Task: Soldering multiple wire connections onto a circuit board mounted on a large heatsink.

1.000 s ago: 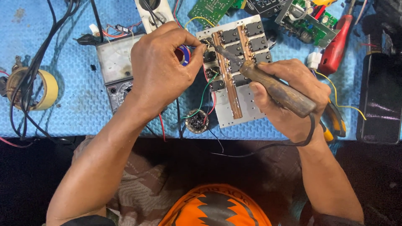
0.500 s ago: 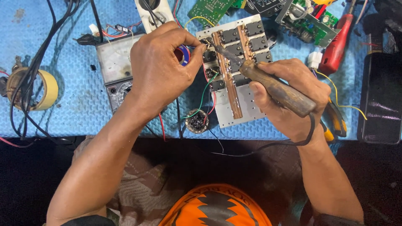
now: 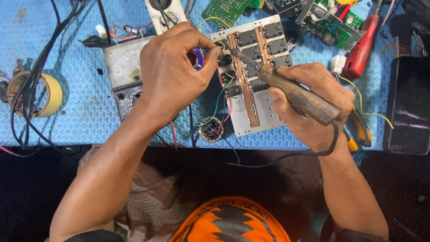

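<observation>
On the blue worktop (image 3: 80, 112), right hand (image 3: 313, 103) fingers clamp the light, stiff wooden-handled soldering iron (image 3: 286, 89) by its handle; left hand (image 3: 172, 71) fingers pinch together at the fragile metal board (image 3: 264, 112).

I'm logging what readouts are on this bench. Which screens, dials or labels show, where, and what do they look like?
Analog meter: under the left hand, grey box, pale dial window, black knob.
Dark phone-like screen: right edge, black rectangle, unlit.
No packages or signs show.
</observation>
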